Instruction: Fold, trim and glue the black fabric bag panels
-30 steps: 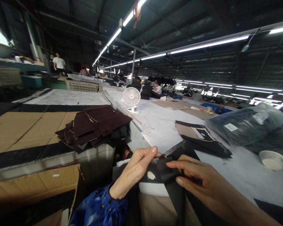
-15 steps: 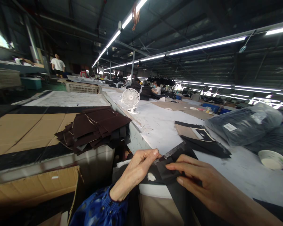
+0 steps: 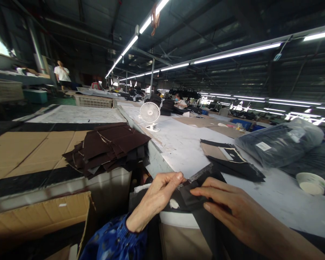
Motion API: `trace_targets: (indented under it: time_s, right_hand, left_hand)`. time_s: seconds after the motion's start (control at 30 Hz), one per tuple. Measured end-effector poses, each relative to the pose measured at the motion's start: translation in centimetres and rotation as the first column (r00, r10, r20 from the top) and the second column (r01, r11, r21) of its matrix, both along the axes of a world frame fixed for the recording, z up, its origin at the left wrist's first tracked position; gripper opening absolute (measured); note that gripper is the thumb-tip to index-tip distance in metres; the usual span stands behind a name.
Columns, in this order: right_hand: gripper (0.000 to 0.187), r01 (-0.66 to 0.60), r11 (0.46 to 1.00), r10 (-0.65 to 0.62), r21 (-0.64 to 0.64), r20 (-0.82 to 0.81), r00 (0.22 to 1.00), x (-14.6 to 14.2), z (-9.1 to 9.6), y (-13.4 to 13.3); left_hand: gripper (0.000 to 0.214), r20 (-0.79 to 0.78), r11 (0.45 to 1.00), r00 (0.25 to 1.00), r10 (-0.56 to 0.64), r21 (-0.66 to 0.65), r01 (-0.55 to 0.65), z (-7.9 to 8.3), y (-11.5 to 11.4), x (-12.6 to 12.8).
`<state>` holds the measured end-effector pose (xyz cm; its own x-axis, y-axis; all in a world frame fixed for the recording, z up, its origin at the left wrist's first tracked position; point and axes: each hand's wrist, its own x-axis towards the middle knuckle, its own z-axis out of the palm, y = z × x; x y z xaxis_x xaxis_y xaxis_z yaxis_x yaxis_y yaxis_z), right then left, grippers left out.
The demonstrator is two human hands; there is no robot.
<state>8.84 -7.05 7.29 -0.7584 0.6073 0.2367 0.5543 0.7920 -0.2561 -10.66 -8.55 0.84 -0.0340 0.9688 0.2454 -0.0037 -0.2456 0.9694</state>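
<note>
My left hand [image 3: 158, 196], in a blue patterned sleeve, is closed with the thumb pressed on the fingers at the upper edge of a black fabric piece [image 3: 199, 200]. Across from it, my right hand [image 3: 230, 204] has its fingertips and thumb closed on the same fabric, just right of the left thumb. A pale oval patch [image 3: 174, 203] shows on the dark cloth between the hands. Beneath hang a white strip [image 3: 178, 219] and beige cloth [image 3: 182, 238]. The fabric under the left hand's fingers is hidden.
A pile of dark brown fabric pieces [image 3: 111, 144] lies left. A small white fan [image 3: 150, 112] stands on the white table [image 3: 176, 144]. To the right are black and beige panels [image 3: 233, 157], a plastic-wrapped bundle [image 3: 281, 142] and a bowl [image 3: 311, 183]. An open cardboard box [image 3: 40, 213] sits lower left.
Both hands stay almost still on the black fabric. In the far left background, a person in a white top has moved slightly left and turned.
</note>
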Motion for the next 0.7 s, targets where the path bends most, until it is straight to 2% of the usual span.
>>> trace_targets:
  time_s: [0.13,0.23,0.33,0.4,0.6,0.7]
  right_hand:
    - [0.035,-0.001,1.000,0.001,0.008,0.006,1.000,0.0,0.1,-0.1]
    - [0.035,-0.003,1.000,0.003,0.013,0.011,1.000,0.0,0.2,-0.1]
    - [0.035,-0.010,1.000,0.010,0.024,0.012,1.000,0.1,0.1,-0.1]
    - [0.035,-0.008,1.000,0.008,0.026,0.015,1.000,0.2,0.0,0.0]
    - [0.024,-0.007,0.999,0.005,-0.038,-0.060,0.998,-0.2,0.6,0.0]
    - [0.026,0.053,0.997,-0.062,-0.058,-0.154,0.986,-0.7,1.0,-0.1]
  left_hand:
    - [0.053,0.042,0.999,0.998,0.041,0.018,-0.042,0.6,-0.4,0.3]
    - [0.052,0.006,0.999,0.999,-0.044,0.014,0.044,0.8,-0.3,0.2]
    - [0.039,-0.040,0.988,0.987,-0.153,0.014,0.154,0.6,0.0,0.0]
    - [0.030,-0.038,0.982,0.982,-0.186,0.029,0.187,0.4,0.3,-0.1]
    - [0.024,-0.038,0.988,0.989,-0.141,0.051,0.143,0.3,0.4,0.4]
    - [0.021,-0.042,0.992,0.993,-0.112,0.059,0.115,0.6,0.2,0.7]
